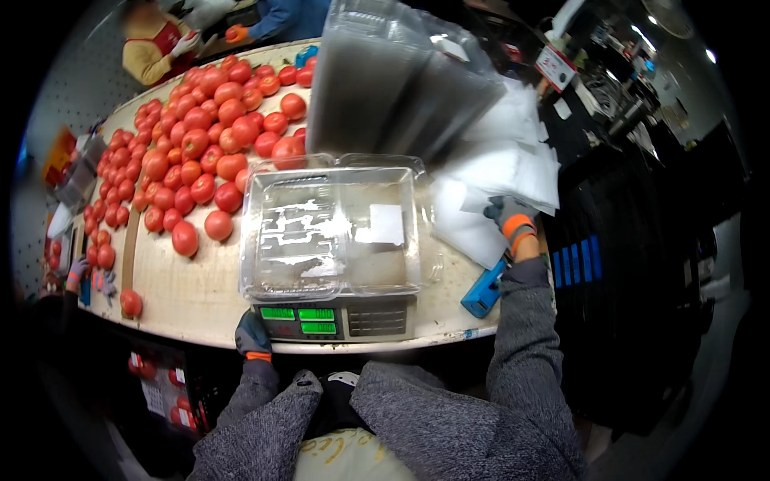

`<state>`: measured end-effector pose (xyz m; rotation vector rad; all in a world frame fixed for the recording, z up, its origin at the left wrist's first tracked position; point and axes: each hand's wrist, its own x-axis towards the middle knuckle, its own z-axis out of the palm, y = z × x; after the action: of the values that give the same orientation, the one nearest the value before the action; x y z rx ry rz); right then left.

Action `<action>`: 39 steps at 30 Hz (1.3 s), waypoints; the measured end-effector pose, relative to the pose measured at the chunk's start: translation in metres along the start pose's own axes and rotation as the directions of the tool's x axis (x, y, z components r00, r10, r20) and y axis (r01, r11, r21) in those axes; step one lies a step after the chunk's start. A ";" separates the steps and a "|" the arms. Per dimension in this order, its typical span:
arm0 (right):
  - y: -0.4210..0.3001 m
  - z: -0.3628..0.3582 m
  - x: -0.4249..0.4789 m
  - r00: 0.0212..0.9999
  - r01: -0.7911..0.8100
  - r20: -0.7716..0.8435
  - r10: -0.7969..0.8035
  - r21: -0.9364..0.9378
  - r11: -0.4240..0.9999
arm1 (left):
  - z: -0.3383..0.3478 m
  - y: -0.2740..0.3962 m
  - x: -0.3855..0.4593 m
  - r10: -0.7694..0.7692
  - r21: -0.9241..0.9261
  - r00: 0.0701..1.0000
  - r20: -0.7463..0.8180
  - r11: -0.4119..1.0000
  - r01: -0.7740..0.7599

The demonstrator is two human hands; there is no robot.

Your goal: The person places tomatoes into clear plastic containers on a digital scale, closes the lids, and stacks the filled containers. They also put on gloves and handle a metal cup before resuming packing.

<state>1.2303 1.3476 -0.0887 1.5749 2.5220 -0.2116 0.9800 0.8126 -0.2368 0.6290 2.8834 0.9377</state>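
My left hand (253, 334), in a grey glove with an orange cuff, rests against the front left corner of a digital scale (378, 318) with lit green displays. Its fingers are partly hidden. On the scale lies an opened clear plastic clamshell container (301, 240), with a white pad (386, 223) in its right half. My right hand (511, 215), gloved alike, reaches over to a loose pile of thin white sheets (499, 174). Its fingertips touch the sheets' edge; whether they pinch one is unclear. A blue handheld device (483, 291) lies just below that hand.
Many tomatoes (198, 138) are heaped on the table (180, 294) to the left. Tall nested stacks of clear containers (367, 84) stand behind the scale. Across the table are two people (157, 45) (289, 21) holding tomatoes. Another person's gloved hand (77, 269) is at far left. Black crates (625, 288) stand right.
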 end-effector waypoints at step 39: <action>-0.288 -0.006 -0.188 0.558 0.821 -0.421 -0.715 0.156 0.549 | -0.017 -0.007 0.026 0.253 -0.567 0.952 0.173 0.816 -0.113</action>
<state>1.0523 1.0588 -0.0333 0.3812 3.4431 -0.5635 0.9507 0.8084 -0.2248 0.8907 2.1979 1.5153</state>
